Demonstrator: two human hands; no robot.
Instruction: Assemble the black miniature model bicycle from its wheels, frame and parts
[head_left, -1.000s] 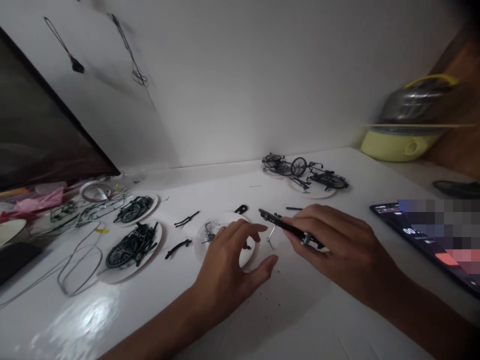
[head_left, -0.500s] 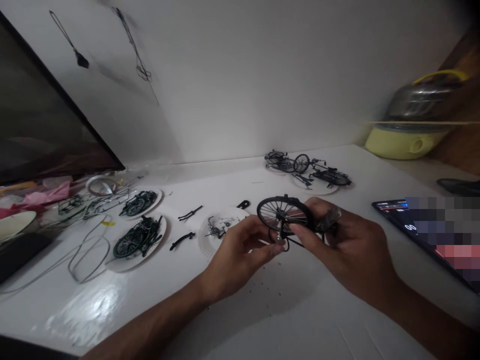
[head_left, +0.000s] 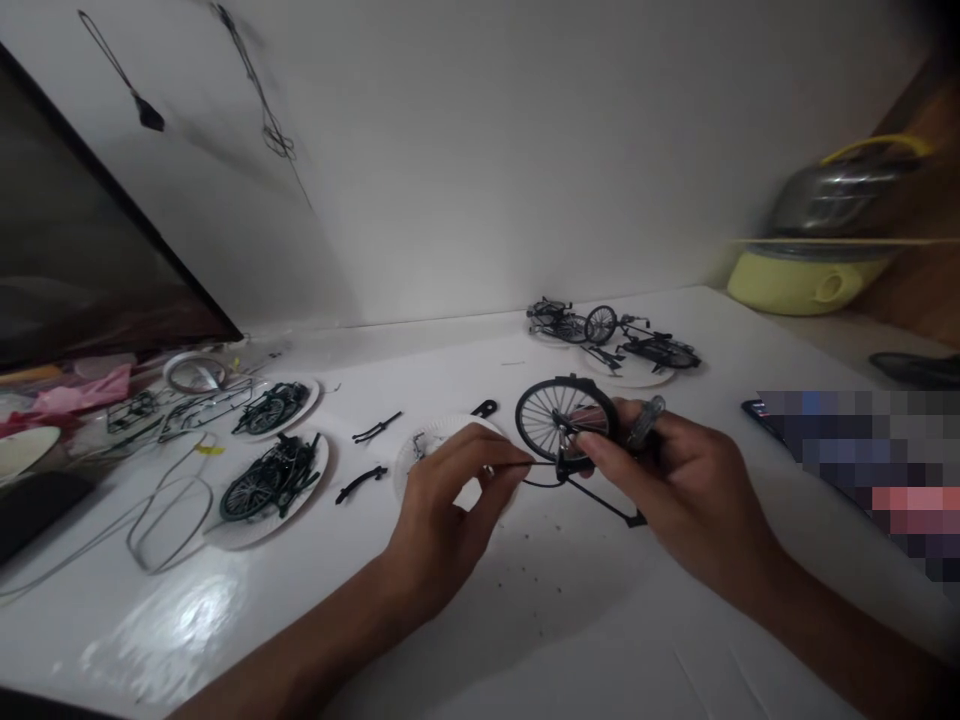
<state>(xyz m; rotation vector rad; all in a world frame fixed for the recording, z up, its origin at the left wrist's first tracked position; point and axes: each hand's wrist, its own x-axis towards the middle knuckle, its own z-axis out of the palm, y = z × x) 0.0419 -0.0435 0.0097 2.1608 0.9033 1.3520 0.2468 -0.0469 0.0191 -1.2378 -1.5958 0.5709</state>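
My right hand (head_left: 675, 480) grips a partly built miniature bicycle (head_left: 568, 470), its fingers wrapped around the dark frame. The spoked wheel (head_left: 537, 423) stands tilted up, with my right thumb pressed near its hub. A small clear piece (head_left: 646, 422) sticks out by my right index finger. Just left of the hub, my left hand (head_left: 457, 490) pinches a thin dark rod (head_left: 541, 463) between thumb and fingertips. Whether the rod is joined to the bicycle I cannot tell. Below, tiny specks like screws (head_left: 536, 578) are scattered on the white table (head_left: 600, 640).
Behind my left hand is a paper plate (head_left: 472, 494) of small parts. Two dark curved pieces (head_left: 361, 484) lie left of it. Plates of green bicycle parts (head_left: 274, 477) stand further left, and more miniature bicycles (head_left: 660, 350) at the back. A screen device (head_left: 832, 450) lies right.
My left hand has drawn left from beneath the wheel hub and now pinches the thin rod. The wheel has tipped more upright in my right hand.
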